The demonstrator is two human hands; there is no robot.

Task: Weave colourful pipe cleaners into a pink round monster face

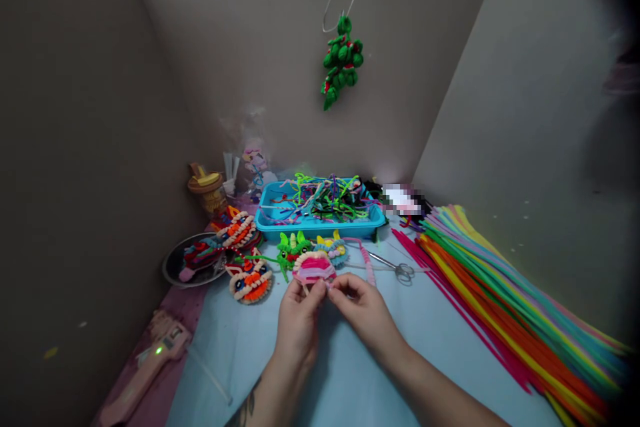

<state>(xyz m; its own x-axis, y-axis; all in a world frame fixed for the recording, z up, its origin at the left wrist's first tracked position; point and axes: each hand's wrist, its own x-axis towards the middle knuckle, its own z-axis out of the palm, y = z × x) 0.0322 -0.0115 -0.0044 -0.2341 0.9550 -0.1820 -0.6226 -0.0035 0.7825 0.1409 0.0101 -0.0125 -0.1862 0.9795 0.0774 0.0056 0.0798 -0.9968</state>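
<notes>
Between my two hands, above the blue table cover, is a pink and cream piece made of fuzzy pipe cleaners [315, 265]. My left hand [299, 317] grips its lower left edge between thumb and fingers. At its lower right edge my right hand [364, 310] pinches a small pink part, mostly hidden by the fingertips. Just behind it lie a green pipe-cleaner figure [293, 248] with eyes and a blue and yellow one [334, 250]. An orange and cream lion-like head [251, 283] rests to the left of my hands.
A blue tray [273, 230] of pipe-cleaner scraps stands at the back. Scissors [403, 272] lie to the right, beside long coloured pipe cleaners [500, 300]. At the left are a metal bowl [173, 273] and a pink glue gun [145, 377]. A green ornament [343, 60] hangs from a wire.
</notes>
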